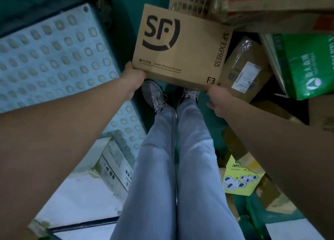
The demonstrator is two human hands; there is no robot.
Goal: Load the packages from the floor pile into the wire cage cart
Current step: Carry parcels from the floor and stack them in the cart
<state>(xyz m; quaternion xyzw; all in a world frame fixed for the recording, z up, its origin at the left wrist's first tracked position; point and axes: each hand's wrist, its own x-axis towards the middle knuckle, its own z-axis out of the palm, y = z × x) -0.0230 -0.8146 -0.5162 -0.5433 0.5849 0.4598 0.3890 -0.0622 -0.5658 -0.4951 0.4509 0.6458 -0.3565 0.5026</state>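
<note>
Both hands hold a brown cardboard box (178, 46) above the shoes: the left hand (134, 78) grips its near left corner and the right hand (216, 99) its near right corner. The fingers of both are tucked beneath the box, so their curl is hidden. Beyond the right fingers lies the pile of packages (242, 71), its top boxes blurred and cut off; left of the left fingers is a perforated pale panel (54, 55), possibly the cart.

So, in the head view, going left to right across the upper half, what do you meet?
Perforated pale panel → left hand gripping the near-left corner of the SF Express box → right hand at its near-right corner → taped brown parcel with a white label → green carton.
</note>
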